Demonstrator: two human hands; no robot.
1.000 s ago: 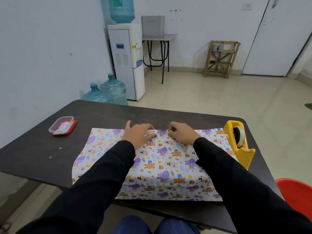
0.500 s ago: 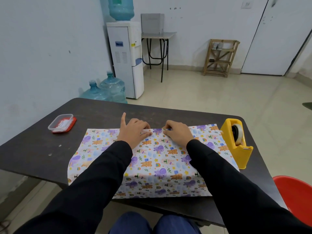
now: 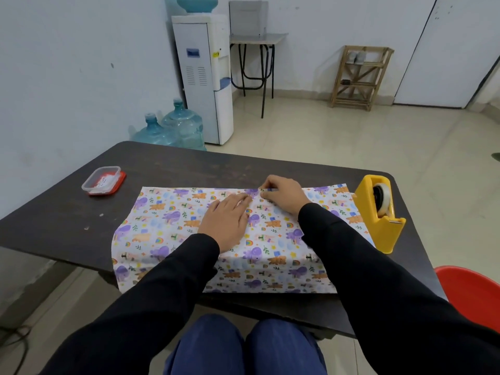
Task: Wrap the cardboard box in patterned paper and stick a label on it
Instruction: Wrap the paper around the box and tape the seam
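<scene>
The left hand [image 3: 226, 221] now lies flat and open on the patterned paper [image 3: 162, 231], having slid nearer from the far edge, while the right hand [image 3: 282, 197] stays pinching that edge. This suggests a fold being pressed smooth. The sheet is thin and glossy, with cartoon prints, and a raised rectangular bulge hints that the cardboard box is underneath, unseen. A hard yellow tape dispenser [image 3: 378, 212] and a small plastic container [image 3: 104, 180] rest on the dark counter [image 3: 67, 212].

red chair [image 3: 470, 290] cropped, dispenser bottle [image 3: 196, 2] cropped
</scene>
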